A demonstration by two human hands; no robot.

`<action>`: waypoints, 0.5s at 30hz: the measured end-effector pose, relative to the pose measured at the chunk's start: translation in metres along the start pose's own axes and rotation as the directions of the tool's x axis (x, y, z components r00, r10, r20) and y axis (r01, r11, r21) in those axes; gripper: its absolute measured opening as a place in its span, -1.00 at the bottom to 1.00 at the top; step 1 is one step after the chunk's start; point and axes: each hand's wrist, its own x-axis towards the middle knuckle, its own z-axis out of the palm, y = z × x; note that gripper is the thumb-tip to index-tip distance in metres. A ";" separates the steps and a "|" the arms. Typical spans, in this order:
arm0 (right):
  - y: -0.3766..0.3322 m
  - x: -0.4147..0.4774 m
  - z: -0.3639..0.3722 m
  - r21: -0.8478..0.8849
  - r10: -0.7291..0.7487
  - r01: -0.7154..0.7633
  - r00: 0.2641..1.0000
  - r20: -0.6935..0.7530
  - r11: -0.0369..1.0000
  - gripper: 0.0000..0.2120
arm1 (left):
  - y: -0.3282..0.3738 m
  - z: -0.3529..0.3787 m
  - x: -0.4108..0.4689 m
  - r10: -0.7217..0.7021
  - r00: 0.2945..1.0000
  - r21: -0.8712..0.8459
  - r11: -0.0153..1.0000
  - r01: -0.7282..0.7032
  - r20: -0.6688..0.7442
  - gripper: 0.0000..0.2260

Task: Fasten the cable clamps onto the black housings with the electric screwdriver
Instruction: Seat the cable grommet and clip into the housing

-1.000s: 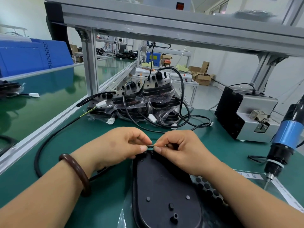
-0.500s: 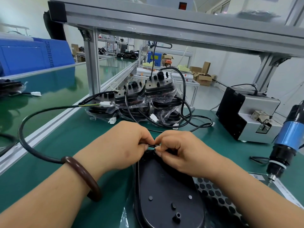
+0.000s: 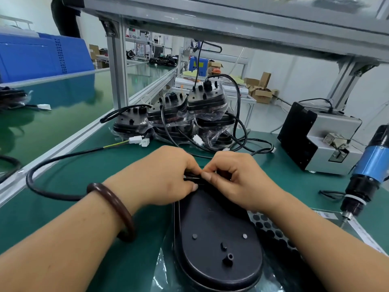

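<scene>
Lying flat at the bottom centre of the frame, a black housing (image 3: 216, 247) is seen on the green desk (image 3: 69, 209), on clear plastic wrap, with small pegs standing on its upper face. At its far end, just above the frame's centre, both hands are brought together. The left hand (image 3: 162, 175) is curled nearly closed, its thumb and fingertips pinched on a thin black piece at the housing's edge; whether that piece is the cable or a clamp cannot be told. The right hand (image 3: 237, 180) is likewise curled, its fingertips pressed on the same spot, touching those of the left hand. A dark brown bangle (image 3: 113, 209) is worn on the left wrist. A black cable (image 3: 52, 163) is looped from beneath the left hand out to the left of the frame and back toward white connectors (image 3: 139, 140) above it. A perforated black sheet (image 3: 271, 232) is partly covered by the right forearm. At the right edge, the electric screwdriver (image 3: 364, 175) is seen with its blue body and its bit pointing down, near the desk, well apart from both hands. Behind the hands, in the middle of the frame, a stack of bagged housings (image 3: 179, 119) with tangled cables is set. To the upper right of the hands, a black and silver machine (image 3: 317, 138) is placed on the desk.
</scene>
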 end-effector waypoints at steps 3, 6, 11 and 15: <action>0.002 0.000 0.000 -0.002 0.018 -0.018 1.000 -0.002 1.000 -0.95 | -0.004 -0.002 0.002 -0.004 0.999 -0.080 0.997 0.007 0.036 -0.74; 0.002 0.000 0.001 0.006 0.017 -0.017 1.000 -0.019 1.000 -0.95 | -0.009 -0.003 0.003 -0.048 0.996 -0.233 0.970 0.065 0.078 -0.75; 0.000 -0.002 0.004 -0.020 0.010 -0.011 0.999 -0.046 1.000 -0.93 | -0.014 0.000 0.002 -0.077 0.988 -0.432 0.892 0.129 0.134 -0.79; -0.002 -0.002 0.002 -0.018 -0.016 0.015 1.000 -0.015 1.000 -0.93 | -0.014 0.002 0.002 -0.123 0.988 -0.397 0.906 0.149 0.091 -0.79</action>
